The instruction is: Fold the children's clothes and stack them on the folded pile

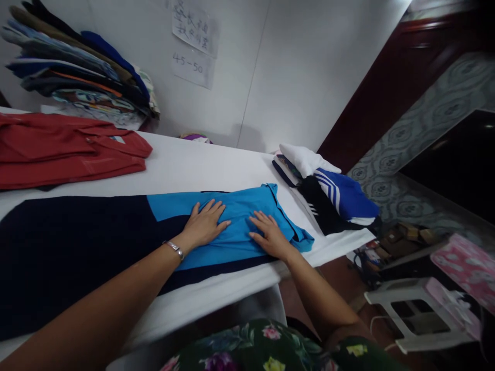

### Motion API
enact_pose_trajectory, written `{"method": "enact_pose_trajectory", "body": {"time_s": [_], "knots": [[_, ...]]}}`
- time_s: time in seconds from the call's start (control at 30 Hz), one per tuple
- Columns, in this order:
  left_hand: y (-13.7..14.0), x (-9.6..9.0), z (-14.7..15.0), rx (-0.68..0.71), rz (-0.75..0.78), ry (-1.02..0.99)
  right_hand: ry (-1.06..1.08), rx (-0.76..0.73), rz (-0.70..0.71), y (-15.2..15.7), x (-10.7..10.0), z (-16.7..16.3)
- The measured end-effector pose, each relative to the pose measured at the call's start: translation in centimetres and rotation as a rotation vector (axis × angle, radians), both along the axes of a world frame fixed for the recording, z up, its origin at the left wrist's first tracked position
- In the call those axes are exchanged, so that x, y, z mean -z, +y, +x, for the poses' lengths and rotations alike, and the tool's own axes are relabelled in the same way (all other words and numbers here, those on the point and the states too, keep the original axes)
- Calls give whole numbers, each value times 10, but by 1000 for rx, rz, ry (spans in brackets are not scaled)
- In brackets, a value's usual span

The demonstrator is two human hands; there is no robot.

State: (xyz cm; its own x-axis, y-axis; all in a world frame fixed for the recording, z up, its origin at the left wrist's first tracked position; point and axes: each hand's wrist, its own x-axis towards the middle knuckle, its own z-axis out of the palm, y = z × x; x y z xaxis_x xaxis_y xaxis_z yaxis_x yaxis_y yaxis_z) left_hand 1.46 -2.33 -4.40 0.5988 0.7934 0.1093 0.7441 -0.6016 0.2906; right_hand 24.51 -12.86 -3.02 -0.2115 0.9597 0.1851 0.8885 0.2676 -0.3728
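Folded-clothes stack (85, 72): well left of and beyond the left grip; layered upright, probably to save room.

Red garment (73, 149): left of and beyond the left grip; lay fairly flat, its collar end towards that grip.

Navy-and-blue garment (127, 226): beneath both grips, running far to their left along the white worktop (201, 165); laid out lengthwise, seemingly so that its surface could be pressed from above.

Left grip (207, 224): fingers apart, palm down on the blue section, clamped on nothing; a bracelet (176, 251) sat at the wrist behind it.

Right grip (270, 237): fingers apart, also flat on the blue section, near the garment's right end; the paired placing probably held the cloth smooth.

Mixed clothes pile (328, 190): right of and beyond the right grip, apart from the garment, apparently set aside.

Pale stool (421, 309): well right of the right grip, lower than the worktop.
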Motion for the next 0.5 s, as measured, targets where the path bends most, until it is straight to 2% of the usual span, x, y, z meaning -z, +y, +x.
{"method": "enact_pose_trajectory", "body": {"time_s": [0.13,0.2,0.23,0.33,0.5], "knots": [[1,-2,0,5,-11,20,114,242,268,-21,-14,47],[2,-2,0,4,-9,29,187,402,317,-29,-13,76],[3,-1,1,3,-7,33,242,476,298,-32,-11,89],[4,2,1,1,8,25,436,622,70,-36,-6,113],[3,3,1,-3,13,17,725,537,-294,-28,-15,127]]}}
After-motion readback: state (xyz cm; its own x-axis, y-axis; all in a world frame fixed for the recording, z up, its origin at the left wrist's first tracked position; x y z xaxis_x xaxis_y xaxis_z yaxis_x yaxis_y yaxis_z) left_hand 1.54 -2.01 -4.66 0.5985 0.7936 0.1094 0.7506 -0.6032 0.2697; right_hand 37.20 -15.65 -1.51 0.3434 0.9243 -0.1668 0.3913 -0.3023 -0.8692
